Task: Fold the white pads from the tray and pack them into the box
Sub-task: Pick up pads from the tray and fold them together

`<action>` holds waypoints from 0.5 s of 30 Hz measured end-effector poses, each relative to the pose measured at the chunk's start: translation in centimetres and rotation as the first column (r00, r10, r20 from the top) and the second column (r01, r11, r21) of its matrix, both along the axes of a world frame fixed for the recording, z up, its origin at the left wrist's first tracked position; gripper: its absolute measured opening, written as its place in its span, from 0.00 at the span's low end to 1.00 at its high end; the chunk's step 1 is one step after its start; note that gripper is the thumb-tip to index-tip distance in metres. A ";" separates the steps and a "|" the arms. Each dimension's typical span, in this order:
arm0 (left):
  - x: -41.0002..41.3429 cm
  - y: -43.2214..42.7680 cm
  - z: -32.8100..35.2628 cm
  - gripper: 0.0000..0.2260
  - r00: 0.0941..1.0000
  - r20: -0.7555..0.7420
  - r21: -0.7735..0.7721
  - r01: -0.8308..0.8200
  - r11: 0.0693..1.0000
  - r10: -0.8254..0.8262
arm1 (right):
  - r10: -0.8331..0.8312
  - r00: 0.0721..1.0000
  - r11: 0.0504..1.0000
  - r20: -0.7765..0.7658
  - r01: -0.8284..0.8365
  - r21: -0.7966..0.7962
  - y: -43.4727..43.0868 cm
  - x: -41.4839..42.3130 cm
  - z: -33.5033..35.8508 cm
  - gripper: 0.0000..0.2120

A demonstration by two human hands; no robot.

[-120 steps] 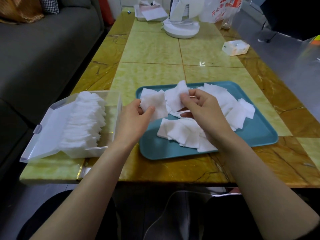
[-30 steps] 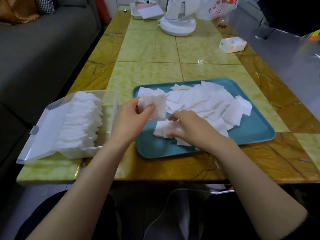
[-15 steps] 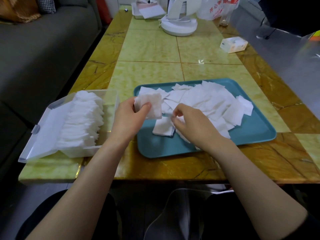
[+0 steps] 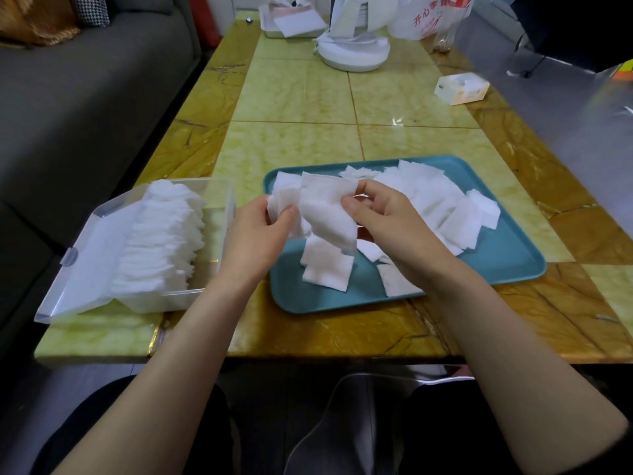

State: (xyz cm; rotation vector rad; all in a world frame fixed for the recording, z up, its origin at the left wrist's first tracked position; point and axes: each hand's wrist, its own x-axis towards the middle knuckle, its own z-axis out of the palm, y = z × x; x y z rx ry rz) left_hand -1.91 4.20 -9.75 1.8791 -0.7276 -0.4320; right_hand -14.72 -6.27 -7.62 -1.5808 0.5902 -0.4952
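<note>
Fingers [image 4: 289, 213] of the left hand [image 4: 253, 234] pinch a small pad [image 4: 281, 197] above the left end of the tray [image 4: 496, 258]. The right hand [image 4: 390, 231] is just beside it, thumb and forefinger closed on the top corner of a big pad [image 4: 325, 217]. That pad hangs slack between the two hands. I cannot tell whether the left hand grips it as well.

A grey sofa [image 4: 85, 97] runs well to the left of the tray. The yellow-tiled table [image 4: 308, 97] carries the tray, which lies near its front edge. Just left of the tray, with a narrow gap between, stands the clear box [image 4: 221, 207]. Its lid [image 4: 68, 269] is swung open on the side away from the tray. Well behind the tray sit a round white base [image 4: 352, 56] and a plastic bag [image 4: 435, 15]. A little white carton [image 4: 460, 89] lies behind the tray's right end.

A stack [image 4: 161, 234] of folded pads fills the box's far part. Loose pads [image 4: 428, 200] overlap across the tray's middle and back. One flat pad [image 4: 325, 269] lies near the tray's front-left, below the hands.
</note>
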 end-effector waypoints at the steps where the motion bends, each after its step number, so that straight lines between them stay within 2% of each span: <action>1: 0.0 0.0 0.0 0.16 1.000 -0.006 0.003 0.005 1.000 -0.005 | 0.015 1.000 1.000 -0.001 -0.015 0.011 0.1 0.0 0.0 0.10; 3: -0.2 -0.1 0.0 0.15 0.999 -0.026 0.004 0.028 1.000 -0.028 | -0.021 0.999 1.000 -0.027 0.021 0.001 0.0 0.1 -0.2 0.10; 5: -0.4 -0.1 0.1 0.15 0.998 -0.055 0.002 0.037 0.999 -0.037 | -0.158 0.983 0.978 -0.095 0.143 -0.152 -0.4 0.2 -0.7 0.07; 7: -0.5 0.0 0.3 0.10 0.997 -0.074 -0.012 0.034 0.999 -0.035 | -0.293 0.948 0.911 -0.121 0.239 -0.336 -0.9 0.1 -1.3 0.04; 10: -0.2 0.0 0.4 0.06 0.995 -0.103 -0.054 -0.007 0.999 0.001 | -0.386 0.922 0.780 -0.034 0.307 -0.545 -0.9 -0.2 -1.7 0.03; 12: -0.1 0.0 0.4 0.03 0.991 -0.133 -0.083 -0.026 0.996 0.015 | -0.353 0.935 0.696 -0.017 0.251 -0.673 -0.9 -0.3 -2.0 0.04; 15: 0.2 -0.3 -0.1 0.04 0.983 -0.183 -0.114 -0.037 0.993 0.015 | -0.250 0.940 0.649 -0.230 -0.013 -0.760 -0.7 -0.2 -2.9 0.03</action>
